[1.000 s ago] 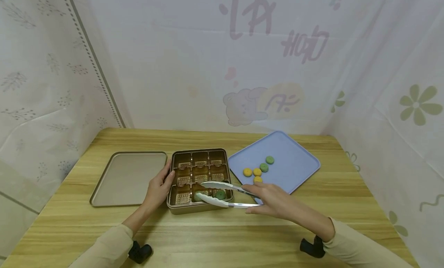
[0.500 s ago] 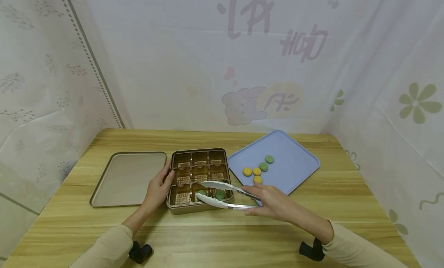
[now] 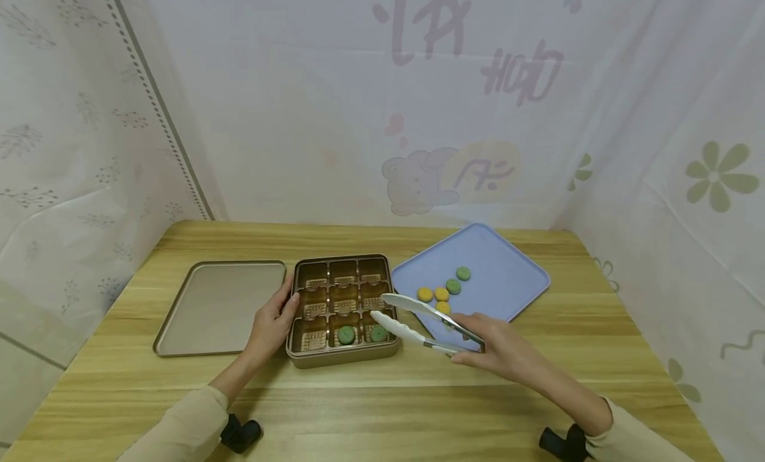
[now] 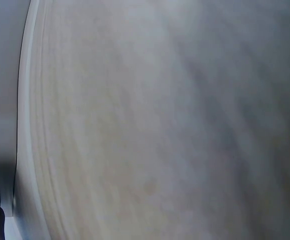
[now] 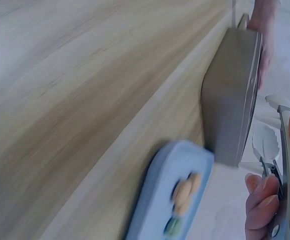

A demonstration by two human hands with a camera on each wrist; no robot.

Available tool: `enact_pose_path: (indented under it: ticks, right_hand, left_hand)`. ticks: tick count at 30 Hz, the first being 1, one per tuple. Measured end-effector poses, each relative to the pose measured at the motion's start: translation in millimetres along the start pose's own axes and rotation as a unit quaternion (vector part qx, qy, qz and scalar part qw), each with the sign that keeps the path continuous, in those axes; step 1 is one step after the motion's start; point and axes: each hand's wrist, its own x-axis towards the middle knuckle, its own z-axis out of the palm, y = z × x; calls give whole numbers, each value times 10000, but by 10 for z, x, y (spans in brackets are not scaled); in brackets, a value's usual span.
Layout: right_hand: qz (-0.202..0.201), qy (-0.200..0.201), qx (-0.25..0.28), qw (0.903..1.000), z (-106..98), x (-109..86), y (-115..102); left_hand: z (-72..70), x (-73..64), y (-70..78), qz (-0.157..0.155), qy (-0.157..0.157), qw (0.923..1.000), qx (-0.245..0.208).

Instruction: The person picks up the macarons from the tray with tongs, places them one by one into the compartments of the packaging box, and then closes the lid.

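Note:
In the head view, my left hand (image 3: 269,326) rests along the left side of a bronze box (image 3: 343,361), its thumb at the rim and its fingers extended. The box has a brown insert with several compartments. One small round green cookie (image 3: 346,335) lies in the front middle compartment, another green cookie (image 3: 379,333) in the front right one. My right hand (image 3: 508,348) grips metal tongs (image 3: 412,319) with pale tips. The tongs' arms stand apart over the box's right edge, with nothing between the tips. The right wrist view shows the fingers round the tongs (image 5: 288,150).
A blue tray (image 3: 508,276) lies to the right of the box, set at an angle. On it are yellow cookies (image 3: 425,294) and green cookies (image 3: 463,273). Left of the box lies a flat bronze lid (image 3: 221,309). A patterned curtain (image 3: 287,130) hangs behind the table.
The tongs have let go of a green cookie, now lying in the front middle compartment. My right hand has moved the tongs right, towards the blue tray. My left hand stays at the box.

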Motion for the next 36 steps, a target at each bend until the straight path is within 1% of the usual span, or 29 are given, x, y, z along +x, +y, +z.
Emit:
enact_pose_path:
  ticks: [3, 5, 8, 12, 14, 18, 21, 24, 30, 36]
  right_hand:
    - [179, 201, -27, 9996, -69, -94, 100]
    - [245, 424, -141, 9987, -113, -157, 176]
    - [374, 725, -470, 9956, -187, -251, 303]
    - [812, 913, -595, 9907, -291, -358, 486]
    - [967, 1007, -615, 9883, -333, -400, 577]
    - [1315, 1046, -841, 9822, -394, -461, 719]
    - [1556, 966, -943, 9785, -416, -490, 791]
    - [1713, 890, -968, 9764, -421, -493, 853]
    - [1895, 752, -1030, 9736, -405, -482, 938]
    - [1910, 731, -1183, 9717, -390, -437, 1000]
  left_hand:
    - [-4, 3, 1, -14, -3, 10000, -15]
    - [-6, 4, 1, -22, -3, 10000, -15]
    - [-10, 6, 2, -5, 1, 10000, -11]
    - [-16, 6, 3, 8, 11, 10000, -11]
    - [-17, 5, 4, 7, 12, 10000, -10]
    - [-14, -2, 7, 11, -20, 10000, -43]
    - [-6, -9, 10, 34, -75, 9999, -97]
    - [-4, -12, 14, 47, -96, 9999, -132]
    - [-1, -12, 14, 55, -51, 9999, -116]
    - [4, -8, 0, -2, 3, 10000, -94]
